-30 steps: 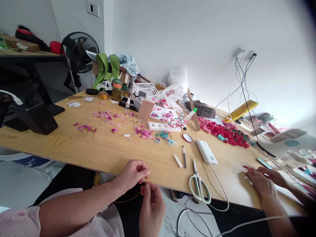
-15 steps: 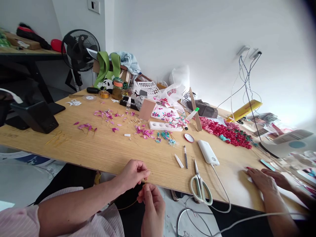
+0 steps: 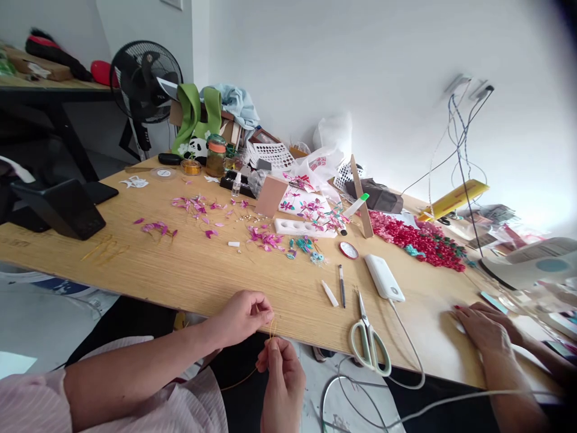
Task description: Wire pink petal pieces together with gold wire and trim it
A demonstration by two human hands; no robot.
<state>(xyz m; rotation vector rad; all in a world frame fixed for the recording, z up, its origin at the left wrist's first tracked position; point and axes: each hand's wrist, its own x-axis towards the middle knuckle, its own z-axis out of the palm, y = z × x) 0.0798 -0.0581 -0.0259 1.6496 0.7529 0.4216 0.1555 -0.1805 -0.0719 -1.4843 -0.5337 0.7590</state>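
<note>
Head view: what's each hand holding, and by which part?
Both hold one thin gold wire: left hand pinches its upper end, right hand pinches just below, fingertip grip. The rest trails down under the table edge.

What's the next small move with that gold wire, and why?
Probably draw the small loop tighter. Left hand and right hand both pinch the thin gold wire at the table edge; it arcs in a small loop between the fingertips, the tail hanging below. The scissors lie untouched, so cutting seems less likely.
</note>
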